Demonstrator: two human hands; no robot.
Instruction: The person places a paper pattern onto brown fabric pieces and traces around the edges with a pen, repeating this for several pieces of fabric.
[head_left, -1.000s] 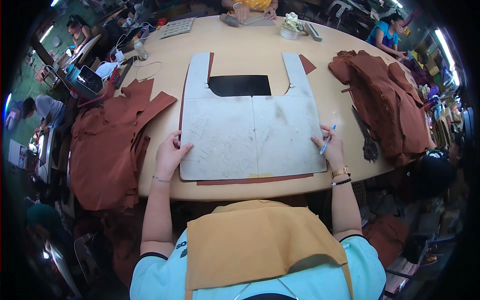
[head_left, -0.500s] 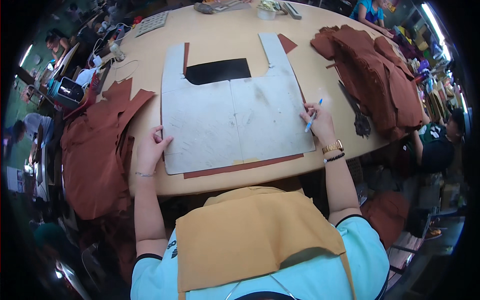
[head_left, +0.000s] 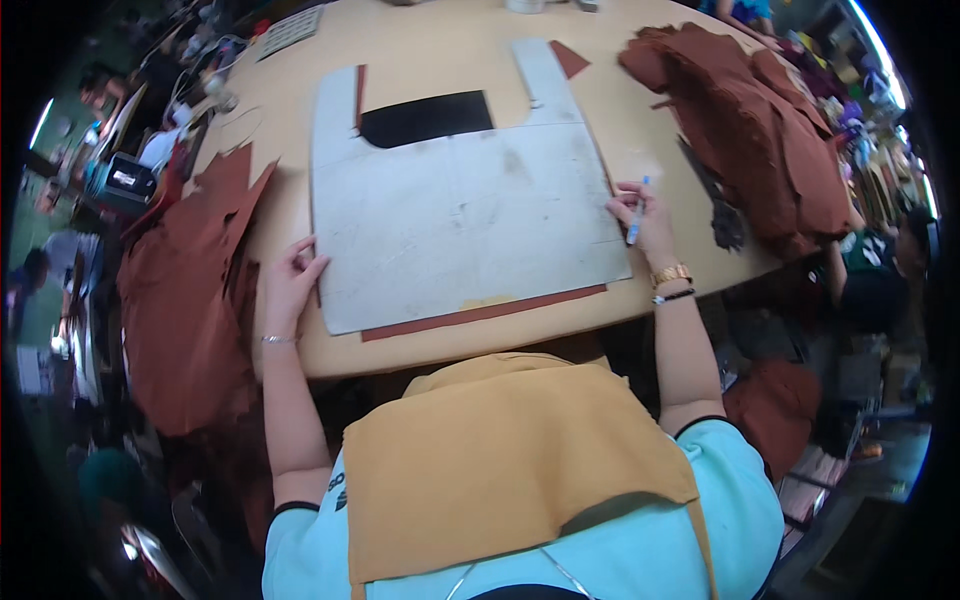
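A large grey-white template (head_left: 450, 220) with two upright arms and a notch between them lies flat before me. Reddish-brown leather (head_left: 480, 316) shows beneath it along the near edge and at the sides. In the notch sits a black piece (head_left: 428, 118). With thumb on top and fingers at the rim, my left hand (head_left: 290, 285) grips the template's left edge. My right hand (head_left: 654, 232) holds a blue-and-clear pen (head_left: 634, 228) while its fingertips touch the template's right edge.
Brown leather hides (head_left: 185, 300) hang over the table's left side, and a thick pile of them (head_left: 750, 130) lies at right. Dark scissors (head_left: 712, 195) rest beside that pile. A light perforated panel (head_left: 290, 32) lies far left. Other people sit around the table (head_left: 440, 350).
The whole view has tilted slightly, so the table sits higher in it. My hands keep their places at the template's edges, and the pen stands a little more upright.
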